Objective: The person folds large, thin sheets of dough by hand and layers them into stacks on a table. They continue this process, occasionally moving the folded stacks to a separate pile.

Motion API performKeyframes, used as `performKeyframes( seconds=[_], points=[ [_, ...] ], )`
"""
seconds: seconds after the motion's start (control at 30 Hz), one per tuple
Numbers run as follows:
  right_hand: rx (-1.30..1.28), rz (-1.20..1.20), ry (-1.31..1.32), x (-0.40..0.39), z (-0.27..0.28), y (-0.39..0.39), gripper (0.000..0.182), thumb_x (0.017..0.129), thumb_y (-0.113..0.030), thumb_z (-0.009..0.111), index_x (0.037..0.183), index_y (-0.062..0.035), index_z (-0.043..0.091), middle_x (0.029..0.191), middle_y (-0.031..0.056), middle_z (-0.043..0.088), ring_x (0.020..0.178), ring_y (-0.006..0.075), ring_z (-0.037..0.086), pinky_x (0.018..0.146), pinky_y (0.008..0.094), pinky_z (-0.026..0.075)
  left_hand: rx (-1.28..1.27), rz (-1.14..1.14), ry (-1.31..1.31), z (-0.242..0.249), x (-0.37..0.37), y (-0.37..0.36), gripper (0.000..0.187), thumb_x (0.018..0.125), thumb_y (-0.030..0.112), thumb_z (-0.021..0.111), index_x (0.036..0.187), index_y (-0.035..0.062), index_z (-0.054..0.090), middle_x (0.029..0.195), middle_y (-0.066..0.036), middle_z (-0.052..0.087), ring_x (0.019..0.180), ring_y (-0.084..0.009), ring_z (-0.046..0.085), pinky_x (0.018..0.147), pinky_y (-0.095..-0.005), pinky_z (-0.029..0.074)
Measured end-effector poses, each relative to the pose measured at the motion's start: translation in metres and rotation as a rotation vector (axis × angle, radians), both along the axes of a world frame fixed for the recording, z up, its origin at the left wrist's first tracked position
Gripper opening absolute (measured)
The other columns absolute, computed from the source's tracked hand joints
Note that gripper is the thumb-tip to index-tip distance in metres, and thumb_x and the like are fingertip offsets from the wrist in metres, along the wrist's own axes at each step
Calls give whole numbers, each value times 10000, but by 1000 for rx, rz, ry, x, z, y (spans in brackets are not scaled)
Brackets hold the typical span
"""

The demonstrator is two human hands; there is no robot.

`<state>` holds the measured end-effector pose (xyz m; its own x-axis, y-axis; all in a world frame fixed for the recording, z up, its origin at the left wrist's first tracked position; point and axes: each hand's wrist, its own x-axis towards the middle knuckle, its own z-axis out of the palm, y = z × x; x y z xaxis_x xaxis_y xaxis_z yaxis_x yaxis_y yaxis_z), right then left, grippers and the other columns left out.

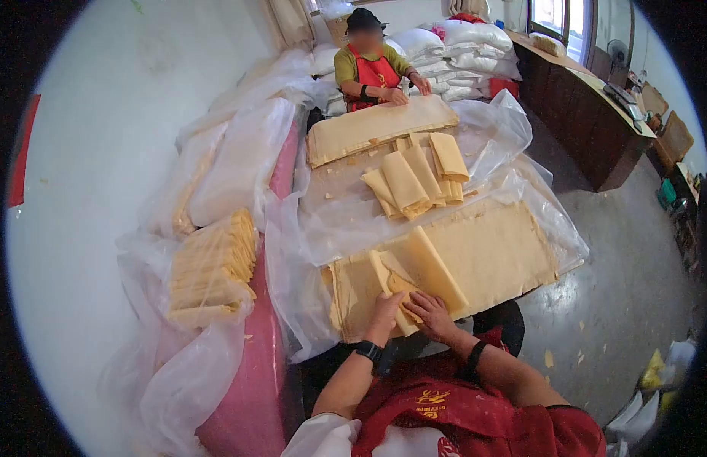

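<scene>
A pale yellow sheet that looks like tofu skin [429, 263] lies partly folded on a long stack of such sheets [502, 244] before me. My left hand [387, 311] is closed on the near left edge of the folded sheet, its thumb along the fold. My right hand [433, 314] rests on the sheet just to the right, with its fingers spread. A small crumpled piece [399, 283] shows inside the fold, just beyond my fingertips.
Several folded bundles [418, 175] lie mid-table. Across from me, a person [372, 68] has both hands at another sheet stack [384, 126]. A pile of folded sheets [209, 266] under clear plastic sits at left. White sacks [467, 46] fill the back; a wooden counter [574, 107] stands right.
</scene>
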<state>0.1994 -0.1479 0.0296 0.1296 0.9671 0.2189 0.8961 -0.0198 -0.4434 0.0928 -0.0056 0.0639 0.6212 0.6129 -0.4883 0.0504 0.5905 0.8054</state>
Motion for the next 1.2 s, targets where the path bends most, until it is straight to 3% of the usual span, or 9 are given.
performKeyframes(
  seconds=[0.3, 0.43, 0.53, 0.87, 0.97, 1.0, 1.03, 1.07, 1.2],
  points=[
    [91, 46, 41, 8, -26, -33, 457, 860, -311, 606, 1256, -96, 528, 1398, 168, 415, 1279, 356, 390, 1027, 487, 330, 1, 307, 49, -26, -17, -56, 288, 906, 169, 566, 1140, 24, 482, 1068, -111, 556, 975, -243, 584, 782, -385, 529],
    [199, -617, 804, 15, -21, -20, 369, 773, -98, 616, 1135, -33, 589, 1007, 211, 647, 945, 377, 624, 807, 435, 487, 67, 43, -91, 7, -6, -65, 250, 914, 203, 564, 1114, 56, 529, 1214, -141, 525, 1124, -246, 517, 857, -414, 488],
    [146, -673, 643, 35, -20, -11, 342, 776, -101, 599, 1110, -26, 598, 928, 222, 652, 911, 383, 628, 765, 441, 489, 1426, -276, 120, 0, 15, -31, 325, 867, 202, 589, 1154, 62, 531, 1299, -175, 470, 1181, -338, 476, 936, -420, 436],
    [-152, -735, 411, 91, -42, -5, 288, 839, -243, 610, 1009, -11, 633, 816, 190, 673, 783, 308, 667, 648, 401, 516, 1962, -566, 454, -29, 62, 11, 593, 849, 410, 579, 1397, 284, 390, 1445, -132, 331, 1372, -327, 235, 1051, -662, 125],
    [637, -584, 1384, 164, -52, -57, 302, 927, -212, 518, 1201, -87, 520, 914, 60, 627, 787, 147, 601, 657, 327, 513, 1910, -606, 461, -33, 60, 16, 621, 831, 463, 576, 1395, 280, 392, 1476, -122, 294, 1401, -318, 179, 1057, -659, 91],
    [757, -719, 1189, 251, -118, -99, 351, 978, -324, 417, 1154, -50, 549, 984, 100, 627, 832, 189, 611, 669, 293, 513, 1936, -627, 504, -32, 58, 17, 613, 853, 508, 527, 1405, 286, 379, 1489, -115, 281, 1410, -307, 162, 1061, -659, 75],
    [822, -921, 979, 266, -21, -128, 324, 982, -287, 433, 1141, -30, 550, 968, 73, 619, 889, 181, 589, 746, 298, 498, 1916, -634, 522, -31, 55, 20, 613, 853, 508, 527, 1405, 286, 379, 1489, -115, 281, 1410, -307, 162, 1061, -659, 75],
    [699, -1129, 101, 270, 62, -146, 242, 953, -192, 495, 1075, 9, 553, 969, 114, 609, 867, 244, 559, 814, 376, 456, 1930, -634, 551, -28, 57, 20, 609, 860, 519, 511, 1408, 289, 376, 1491, -112, 282, 1412, -302, 161, 1060, -662, 67],
    [1145, -911, -18, 257, 203, -169, 257, 922, -104, 492, 1153, -15, 558, 1165, 114, 589, 989, 210, 568, 887, 327, 441, 1914, -625, 490, -41, 61, 20, 584, 861, 557, 491, 1379, 297, 426, 1477, -118, 311, 1395, -317, 204, 1041, -695, 48]
  ],
)
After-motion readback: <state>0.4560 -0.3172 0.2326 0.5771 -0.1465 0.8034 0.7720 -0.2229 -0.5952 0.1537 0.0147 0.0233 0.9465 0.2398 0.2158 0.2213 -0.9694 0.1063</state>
